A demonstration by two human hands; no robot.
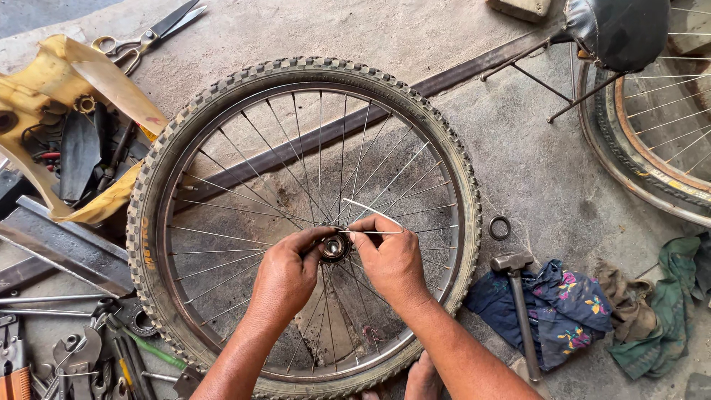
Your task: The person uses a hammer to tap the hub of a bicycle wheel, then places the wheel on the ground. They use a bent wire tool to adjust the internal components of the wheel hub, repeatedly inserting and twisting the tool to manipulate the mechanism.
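Observation:
A bicycle wheel [222,96] with a knobby tyre and thin spokes lies flat on the concrete floor. Its hub [335,247] sits at the middle. My left hand [289,270] rests on the spokes, with its fingertips on the hub's left side. My right hand [391,259] is at the hub's right side and pinches a thin bent wire [378,215] that loops up and to the right above the hub.
A hammer [521,304] lies on a dark flowered cloth [570,311] to the right, beside a small metal ring [499,227]. Wrenches and pliers [74,355] are scattered bottom left. A yellow torn container [81,81] with tools, scissors [148,37], a second wheel [652,141] and a saddle [618,30] sit around.

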